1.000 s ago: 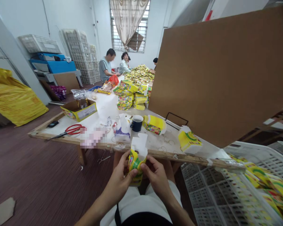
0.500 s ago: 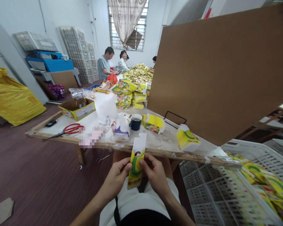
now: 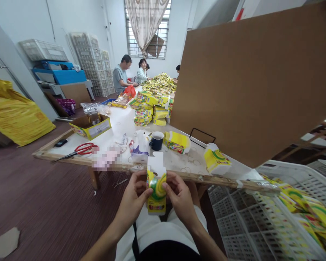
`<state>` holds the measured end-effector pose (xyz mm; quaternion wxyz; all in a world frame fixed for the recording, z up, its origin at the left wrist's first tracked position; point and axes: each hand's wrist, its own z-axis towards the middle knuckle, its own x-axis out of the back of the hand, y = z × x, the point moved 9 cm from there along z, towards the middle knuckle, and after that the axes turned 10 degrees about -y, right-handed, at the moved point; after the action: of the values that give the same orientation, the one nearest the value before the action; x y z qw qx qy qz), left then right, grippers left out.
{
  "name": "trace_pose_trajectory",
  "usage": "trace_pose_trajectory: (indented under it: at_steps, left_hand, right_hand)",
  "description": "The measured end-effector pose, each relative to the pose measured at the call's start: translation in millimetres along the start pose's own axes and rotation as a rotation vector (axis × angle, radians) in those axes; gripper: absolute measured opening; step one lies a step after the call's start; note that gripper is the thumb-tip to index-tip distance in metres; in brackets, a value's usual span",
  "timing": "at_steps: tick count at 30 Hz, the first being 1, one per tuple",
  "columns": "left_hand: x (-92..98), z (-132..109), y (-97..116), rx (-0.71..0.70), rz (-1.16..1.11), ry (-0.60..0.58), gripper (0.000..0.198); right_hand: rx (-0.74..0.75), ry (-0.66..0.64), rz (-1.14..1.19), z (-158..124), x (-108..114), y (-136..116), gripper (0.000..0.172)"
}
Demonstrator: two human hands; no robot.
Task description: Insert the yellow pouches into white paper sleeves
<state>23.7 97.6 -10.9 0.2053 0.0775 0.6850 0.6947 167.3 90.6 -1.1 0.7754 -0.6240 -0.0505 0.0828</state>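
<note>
While the fingers (image 3: pixel 147 193) of both hands pinch its side edges, thumbs on the printed front and the rest curled behind, the carton (image 3: pixel 157 191) stands upright over the lap, just near of the counter (image 3: pixel 119 125) edge. The left hand (image 3: pixel 132 202) takes its left side, the right hand (image 3: pixel 180 198) its right, and the white top flap sticks up open. It looks like thin printed card: very light, springy, glossy enough to slip, and easy to crease or crush, so a soft pinch along the folded edges, not the flat faces, should suit it best. On the counter beyond lie a tissue pack (image 3: pixel 139 149), a mug (image 3: pixel 156 140), more cartons (image 3: pixel 216 161) to the right and scissors (image 3: pixel 81 149) to the left. A white crate (image 3: pixel 233 224) sits low on the right, a big brown board (image 3: pixel 255 79) above it; other people (image 3: pixel 121 77) sit at the far end.
</note>
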Motion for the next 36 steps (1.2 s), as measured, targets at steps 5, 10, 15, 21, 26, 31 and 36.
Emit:
trace_pose_trajectory:
  at_steps: [5,10,15,21,26,31,36]
  left_hand:
    - [-14.5,-1.4,6.5,-0.033,-0.04,-0.15,0.057]
    - [-33.7,-4.7,4.7,0.045,-0.184,-0.318,0.04]
    - [-39.0,-8.7,5.6,0.076,-0.216,-0.317,0.051]
    - [-26.6,-7.6,4.2,0.037,0.008,-0.236,0.047]
    - [-21.8,-7.2,1.5,0.055,0.142,-0.18,0.047]
    - [-27.1,-7.6,-0.9,0.067,0.062,-0.243,0.051]
    - [-25.2,-4.4,-7.5,0.098,-0.084,-0.249,0.06]
  right_hand:
    - [0.047,-0.147,-0.021,1.8,2.6,-11.4,0.038]
    - [0.001,-0.227,-0.109,6.2,5.9,-18.8,0.016]
    - [0.054,-0.117,-0.089,7.6,12.2,-20.3,0.017]
    - [0.185,-0.102,-0.264,4.3,15.1,-36.2,0.03]
    - [-0.106,-0.264,-0.199,3.2,3.1,-16.1,0.032]
    - [-0.141,-0.16,-0.471,2.3,2.4,-10.7,0.027]
    - [-0.151,-0.178,-0.394,0.5,-1.3,-5.2,0.035]
